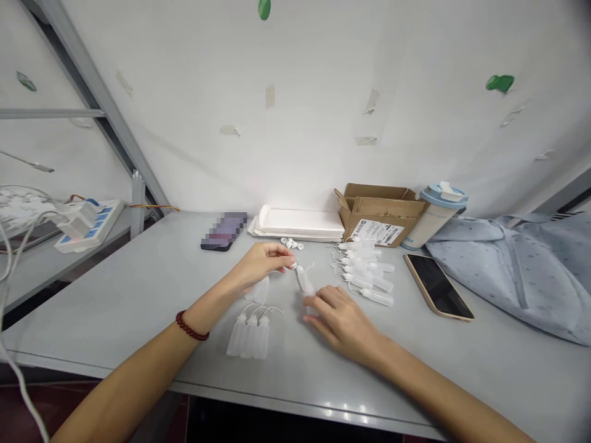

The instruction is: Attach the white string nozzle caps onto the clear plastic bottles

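Note:
A small translucent squeeze bottle point(304, 280) tilts between my hands at the middle of the table. Its lower end is in the fingers of my right hand point(339, 317). My left hand point(265, 263) pinches a small white cap point(293, 264) at the bottle's top. Under my left hand lies a bottle point(258, 291), partly hidden. Nearer the front edge, three bottles point(249, 338) with thin strings lie side by side. To the right several more bottles point(369, 271) lie in a row, strings pointing left. Loose white caps point(292, 243) sit behind my hands.
Along the wall stand white trays point(300, 223), an open cardboard box point(378, 215) and a cup with a blue lid point(431, 215). A phone point(438, 287) lies beside grey-blue fabric point(517, 271). Another phone point(225, 231) is at back left. A power strip point(90, 226) is on the left.

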### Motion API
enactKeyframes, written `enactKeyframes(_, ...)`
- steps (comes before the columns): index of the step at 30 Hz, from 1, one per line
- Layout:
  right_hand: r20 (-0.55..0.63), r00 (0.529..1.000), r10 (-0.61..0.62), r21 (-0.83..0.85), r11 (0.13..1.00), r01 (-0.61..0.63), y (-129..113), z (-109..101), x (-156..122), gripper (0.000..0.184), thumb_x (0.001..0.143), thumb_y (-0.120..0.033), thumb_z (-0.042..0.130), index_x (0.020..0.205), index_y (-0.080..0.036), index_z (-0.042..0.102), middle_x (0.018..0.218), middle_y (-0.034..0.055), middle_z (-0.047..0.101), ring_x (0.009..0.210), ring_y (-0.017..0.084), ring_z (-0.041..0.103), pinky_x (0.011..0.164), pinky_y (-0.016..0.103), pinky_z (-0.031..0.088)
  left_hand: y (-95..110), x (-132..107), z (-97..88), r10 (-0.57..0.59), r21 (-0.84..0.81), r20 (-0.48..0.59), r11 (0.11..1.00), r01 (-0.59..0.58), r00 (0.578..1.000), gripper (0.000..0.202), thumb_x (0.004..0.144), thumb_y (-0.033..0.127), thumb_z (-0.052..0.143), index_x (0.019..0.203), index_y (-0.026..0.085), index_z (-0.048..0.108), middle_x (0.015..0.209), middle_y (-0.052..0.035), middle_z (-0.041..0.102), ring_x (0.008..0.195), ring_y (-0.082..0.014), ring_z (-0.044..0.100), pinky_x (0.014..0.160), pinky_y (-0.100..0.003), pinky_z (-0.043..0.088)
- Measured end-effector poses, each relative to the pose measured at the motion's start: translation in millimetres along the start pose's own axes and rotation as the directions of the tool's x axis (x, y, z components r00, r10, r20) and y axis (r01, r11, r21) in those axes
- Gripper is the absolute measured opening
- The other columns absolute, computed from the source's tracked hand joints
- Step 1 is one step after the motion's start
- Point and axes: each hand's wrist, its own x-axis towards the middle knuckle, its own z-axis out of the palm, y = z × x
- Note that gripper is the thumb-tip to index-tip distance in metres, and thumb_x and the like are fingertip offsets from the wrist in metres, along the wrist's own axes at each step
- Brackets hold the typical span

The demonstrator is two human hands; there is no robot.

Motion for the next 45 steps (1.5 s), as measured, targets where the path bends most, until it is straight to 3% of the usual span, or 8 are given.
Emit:
enactKeyframes(5, -0.144, 0.99, 0.002, 0.042, 0.999, 0.004, 4.0, -3.7, 0.3, 0.016, 0.091, -0.021, 0.043, 0.101, -0.016, 0.055, 0.087, 0.009, 0.059, 0.077, 0.019, 0.051, 0.067, 0.031, 0.041, 1.6, -7.5, 8.8, -0.018, -0.108, 0.081, 0.994, 0.026, 0.997, 0.019, 0.072, 0.03, 0.069, 0.082, 0.014, 0.066, 0.078, -0.0042, 0.066, 0.08, -0.0163, 0.06, 0.075, -0.029, 0.046)
enactKeyframes(10, -0.16, 0.986, -0.052, 0.054, 0.997, 0.062, 0.7, -5.7, 0.0, 0.016, 0.087, -0.013, 0.042, 0.096, -0.016, 0.054, 0.086, 0.0081, 0.06, 0.076, 0.019, 0.051, 0.069, 0.032, 0.041, -2.4, -10.9, 17.3, -0.01, -0.242, 0.203, 0.968, 0.06, 0.979, 0.022, 0.071, 0.027, 0.071, 0.088, 0.014, 0.066, 0.089, -0.0058, 0.065, 0.082, -0.0146, 0.059, 0.078, -0.029, 0.045)
enactKeyframes(18, -0.144, 0.988, 0.051, 0.245, 0.97, -0.014, -1.0, -8.8, -0.5, 0.017, 0.087, -0.012, 0.037, 0.098, -0.02, 0.048, 0.087, 0.0066, 0.059, 0.078, 0.019, 0.053, 0.068, 0.032, 0.043, 0.2, -14.0, 20.8, 0.058, -0.161, 0.249, 0.987, -0.018, 0.967, 0.014, 0.071, 0.024, 0.07, 0.081, 0.015, 0.065, 0.086, -0.0036, 0.065, 0.08, -0.0138, 0.058, 0.081, -0.029, 0.045)
enactKeyframes(23, -0.007, 0.948, 0.319, 0.564, 0.784, -0.26, -3.3, -14.9, 0.9, 0.014, 0.094, -0.025, 0.032, 0.091, -0.022, 0.046, 0.075, 0.0004, 0.054, 0.067, 0.015, 0.05, 0.061, 0.028, 0.041, -1.5, -13.6, 22.2, 0.111, -0.17, 0.234, 0.983, -0.072, 0.966, 0.017, 0.069, 0.025, 0.072, 0.081, 0.015, 0.065, 0.087, -0.0047, 0.065, 0.086, -0.0165, 0.06, 0.084, -0.031, 0.045)
enactKeyframes(26, 0.049, 0.918, 0.392, 0.696, 0.646, -0.313, -2.7, -18.5, 2.6, 0.015, 0.094, -0.03, 0.033, 0.089, -0.022, 0.045, 0.074, -0.0005, 0.053, 0.069, 0.015, 0.05, 0.065, 0.029, 0.041, -0.3, -14.3, 22.4, 0.121, -0.206, 0.255, 0.976, -0.069, 0.959, 0.018, 0.068, 0.023, 0.072, 0.083, 0.015, 0.065, 0.089, -0.0044, 0.066, 0.086, -0.016, 0.06, 0.083, -0.029, 0.046)
enactKeyframes(30, 0.048, 0.917, 0.396, 0.744, 0.598, -0.297, -0.6, -18.3, 2.3, 0.017, 0.094, -0.032, 0.034, 0.087, -0.022, 0.045, 0.074, -0.0001, 0.053, 0.07, 0.015, 0.049, 0.066, 0.03, 0.04, 2.2, -16.0, 24.1, 0.088, -0.125, 0.241, 0.99, -0.059, 0.967, 0.018, 0.075, 0.031, 0.067, 0.084, 0.015, 0.067, 0.087, -0.0047, 0.066, 0.085, -0.0159, 0.06, 0.082, -0.028, 0.046)
enactKeyframes(36, 0.044, 0.922, 0.384, 0.756, 0.59, -0.281, -0.7, -15.0, -0.2, 0.017, 0.095, -0.034, 0.033, 0.09, -0.022, 0.045, 0.074, -0.0001, 0.053, 0.07, 0.015, 0.05, 0.066, 0.03, 0.041, 0.1, -16.6, 28.1, 0.047, 0.133, 0.182, 0.989, -0.072, 0.982, 0.04, 0.081, 0.049, 0.053, 0.064, 0.014, 0.062, 0.063, -0.0024, 0.062, 0.059, -0.0131, 0.056, 0.059, -0.024, 0.046)
enactKeyframes(45, 0.142, 0.889, 0.435, 0.864, 0.384, -0.325, 1.5, -14.1, 2.9, 0.017, 0.093, -0.038, 0.036, 0.09, -0.022, 0.042, 0.067, -0.0029, 0.048, 0.064, 0.014, 0.046, 0.065, 0.029, 0.041, 7.2, -21.5, 25.7, 0.071, 0.138, 0.288, 0.984, -0.115, 0.955, 0.022, 0.081, 0.036, 0.057, 0.077, 0.016, 0.066, 0.074, -0.0024, 0.064, 0.069, -0.0142, 0.058, 0.065, -0.023, 0.045)
